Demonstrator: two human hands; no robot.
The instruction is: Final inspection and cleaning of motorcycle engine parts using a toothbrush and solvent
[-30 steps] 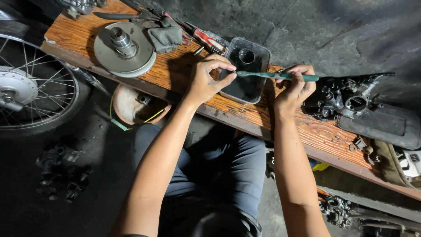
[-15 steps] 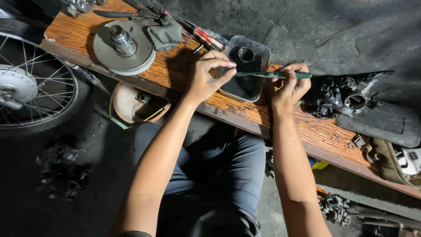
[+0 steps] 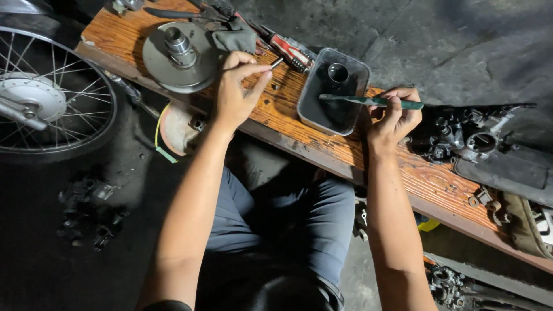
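over the wooden surface (image 3: pixel 322 144), the left hand (image 3: pixel 239 86) was raised with its fingers (image 3: pixel 253 69) pinching a small metal pin (image 3: pixel 277 62) above the boards, just right of the round grey clutch disc (image 3: pixel 178 55) and near the red-handled tool (image 3: pixel 291 50). the right hand (image 3: pixel 394 118) had its fingers pressed around the handle of a green toothbrush (image 3: pixel 368 101), whose head reached into the clear rectangular tray (image 3: pixel 311 112) of dark liquid, where a short metal sleeve (image 3: pixel 337 72) stood at the far end. beside the surface stood a spoked wheel (image 3: pixel 52 98), and dark engine parts (image 3: pixel 472 138) lay to the right.
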